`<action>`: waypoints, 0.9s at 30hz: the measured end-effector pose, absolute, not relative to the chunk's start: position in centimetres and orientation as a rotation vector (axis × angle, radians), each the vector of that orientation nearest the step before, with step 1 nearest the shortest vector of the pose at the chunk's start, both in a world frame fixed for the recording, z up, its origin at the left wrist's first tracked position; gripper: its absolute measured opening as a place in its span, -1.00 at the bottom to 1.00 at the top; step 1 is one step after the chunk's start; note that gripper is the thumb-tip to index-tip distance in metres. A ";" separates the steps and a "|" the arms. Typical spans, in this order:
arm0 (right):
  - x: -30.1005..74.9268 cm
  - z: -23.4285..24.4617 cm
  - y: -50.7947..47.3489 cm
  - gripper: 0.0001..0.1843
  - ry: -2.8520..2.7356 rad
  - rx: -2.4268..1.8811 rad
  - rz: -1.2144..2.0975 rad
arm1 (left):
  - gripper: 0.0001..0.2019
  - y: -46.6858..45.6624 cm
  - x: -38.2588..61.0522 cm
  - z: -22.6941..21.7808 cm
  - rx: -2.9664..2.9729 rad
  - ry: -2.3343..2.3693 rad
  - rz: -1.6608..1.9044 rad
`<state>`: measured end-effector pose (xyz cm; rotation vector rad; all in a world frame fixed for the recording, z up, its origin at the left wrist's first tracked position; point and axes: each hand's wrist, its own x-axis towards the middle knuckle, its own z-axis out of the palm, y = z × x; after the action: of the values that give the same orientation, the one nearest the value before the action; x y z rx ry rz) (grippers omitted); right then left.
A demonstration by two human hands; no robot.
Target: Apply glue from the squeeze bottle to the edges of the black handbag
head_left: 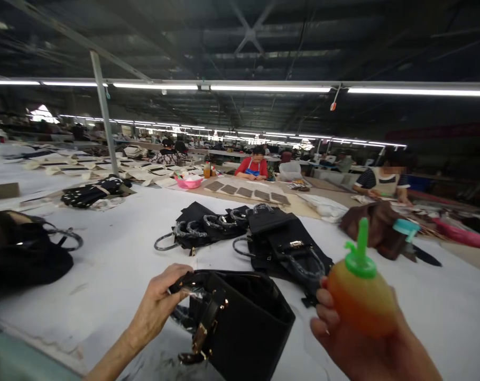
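My left hand [160, 299] is closed on the upper edge of a black handbag [250, 323], close to its plastic-wrapped handle. The bag is tilted on the white table, its mouth showing at the top and gold-coloured fittings on its near side. My right hand [367, 338] is wrapped round a squeeze bottle [361, 296] with a green nozzle cap and orange-yellow contents. It holds the bottle nozzle up, to the right of the bag and apart from it. Behind both hands lies a pile of black handbags [279, 230] with plastic-wrapped handles.
On the white table [117, 238], a black bag [24, 254] stands at the left. A brown jar with a blue lid [406, 227] stands at the right. Farther back are a pink basin [188, 182], a metal post [104, 116] and seated people, one in red [256, 164].
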<state>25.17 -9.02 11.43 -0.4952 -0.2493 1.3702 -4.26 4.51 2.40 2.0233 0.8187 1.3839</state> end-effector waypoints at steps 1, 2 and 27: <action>24.8 11.9 -8.8 -0.39 -0.266 -0.484 1.383 | -0.86 4.1 -4.1 2.0 2.028 0.804 1.386; 24.7 12.2 -8.5 -0.45 -0.284 -0.475 1.394 | -0.87 3.8 -3.9 1.6 2.028 0.799 1.386; 23.2 9.6 -9.1 -0.54 -0.269 -0.615 1.492 | -0.79 -0.6 -0.6 8.7 2.663 0.692 0.645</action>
<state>23.21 -9.11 9.61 -0.6153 -0.2687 1.4925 -0.56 -0.60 8.74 2.6626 0.6922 0.6449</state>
